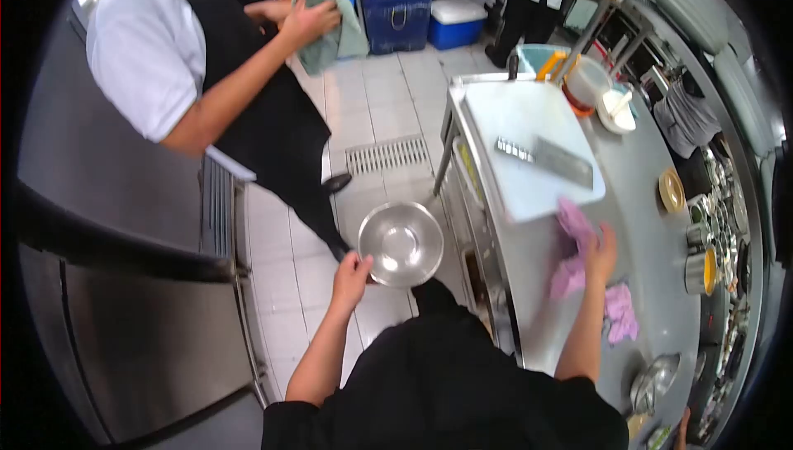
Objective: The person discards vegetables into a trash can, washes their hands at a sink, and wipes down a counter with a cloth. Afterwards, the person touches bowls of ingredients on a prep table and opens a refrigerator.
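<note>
My left hand point(352, 282) pinches the rim of a round steel mixing bowl point(401, 243), which hangs over the tiled floor with nothing in it. My right hand point(603, 256) is closed on a pink cloth point(572, 272) above the steel worktop; the cloth is smeared by motion and its gripped part is partly hidden. Beyond it, a cleaver point(563, 163) lies on a white cutting board point(529, 124). A second pink cloth point(621, 314) rests on the worktop just below my right wrist.
At the left stands a person in a black apron point(256, 111), holding a green cloth point(334, 37). A white bowl point(615, 111) and tubs sit behind the board. Steel containers point(701, 271) line the right side. A floor drain point(387, 153) lies ahead.
</note>
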### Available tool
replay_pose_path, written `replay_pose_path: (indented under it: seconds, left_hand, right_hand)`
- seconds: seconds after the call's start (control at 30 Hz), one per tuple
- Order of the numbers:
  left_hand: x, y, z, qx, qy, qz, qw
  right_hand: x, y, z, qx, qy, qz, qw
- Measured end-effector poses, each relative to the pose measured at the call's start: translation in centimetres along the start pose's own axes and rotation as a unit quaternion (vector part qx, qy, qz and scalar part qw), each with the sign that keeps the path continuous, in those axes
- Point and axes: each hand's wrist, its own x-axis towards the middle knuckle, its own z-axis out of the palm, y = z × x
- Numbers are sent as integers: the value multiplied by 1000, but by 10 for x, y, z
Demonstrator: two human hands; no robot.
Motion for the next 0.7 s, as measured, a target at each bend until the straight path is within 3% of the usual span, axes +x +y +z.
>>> replay_pose_path:
  seconds: [0.1,0.17,0.23,0.3,0.4,0.5,0.57,0.67,0.7]
  left_hand:
    - [57,18,16,58,-16,12,998]
    - [99,22,26,91,-18,-7,996]
    - [126,55,39,123,-29,-1,992]
    - [164,83,44,187,-41,32,981]
    - [193,162,58,158,-47,38,986]
    - [250,171,51,142,-47,64,987]
    - [273,208,44,165,-69,45,983]
    - [323,225,26,-80,-139,18,987]
    - [344,217,14,-82,-137,22,987]
  right_hand:
    - [26,8,18,36,72,78,994]
    - [52,-16,36,252,-13,230,940]
    - [87,-58,67,357,-81,216,905]
    - [124,-119,103,426,-174,140,877]
    - [174,-226,136,415,-312,57,852]
    - [220,-303,163,367,-415,-51,831]
    - [250,-334,194,345,-410,-61,842]
    - [299,-372,241,326,-399,-56,855]
    - [316,-382,257,325,-395,-42,858]
